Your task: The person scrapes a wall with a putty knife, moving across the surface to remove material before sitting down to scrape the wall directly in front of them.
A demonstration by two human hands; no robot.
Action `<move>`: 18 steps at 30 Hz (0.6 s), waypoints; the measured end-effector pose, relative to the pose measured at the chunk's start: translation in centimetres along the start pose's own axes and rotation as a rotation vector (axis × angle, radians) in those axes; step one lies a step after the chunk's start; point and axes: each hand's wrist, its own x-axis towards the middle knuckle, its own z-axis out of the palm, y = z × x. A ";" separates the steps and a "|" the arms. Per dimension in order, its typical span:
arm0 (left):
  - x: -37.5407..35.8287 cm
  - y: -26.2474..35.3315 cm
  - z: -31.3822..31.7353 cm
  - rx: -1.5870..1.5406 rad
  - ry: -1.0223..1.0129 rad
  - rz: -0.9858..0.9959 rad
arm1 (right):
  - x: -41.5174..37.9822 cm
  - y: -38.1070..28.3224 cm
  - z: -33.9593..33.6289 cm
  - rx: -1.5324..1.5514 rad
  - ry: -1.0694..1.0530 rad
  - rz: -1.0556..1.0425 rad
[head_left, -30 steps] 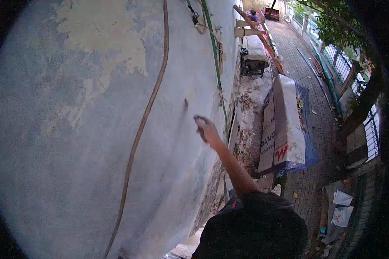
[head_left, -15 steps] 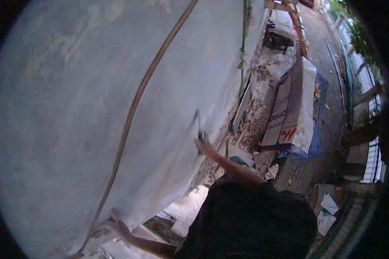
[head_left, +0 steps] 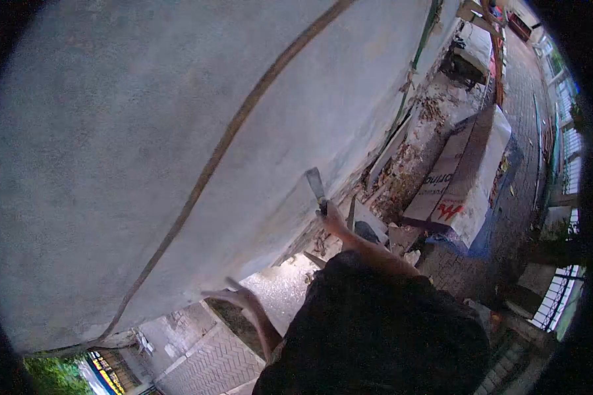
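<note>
My right hand is wrapped round the dark handle of a putty knife. Its flat metal blade points up and overlaps the grey-white plastered wall in this view. Lower down, my left hand has its fingers spread and holds nothing, with its fingertips close to the wall's bottom edge. A long brown pipe-like line runs slantwise down the wall, to the left of both hands.
To the right lies a long printed cardboard box, partly over blue sheeting. Rubble and dry leaves line the foot of the wall beside a green pipe. A paved lane runs along the far right. More paving shows below.
My left hand has moved right and away from the brown line, fingers now spread. The putty knife has turned so its blade face shows. The camera view has shifted, revealing paving and greenery below.
</note>
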 end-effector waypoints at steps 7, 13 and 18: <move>-9.8 -11.1 6.4 0.019 -0.723 0.072 | -0.6 0.2 -0.9 0.063 -0.252 0.127; -13.9 -11.7 8.7 0.029 -1.662 0.021 | 0.1 3.7 0.2 0.019 -0.235 0.143; -16.9 -9.5 9.2 -0.300 -1.840 -0.126 | 0.1 4.7 2.6 0.100 -0.113 -0.032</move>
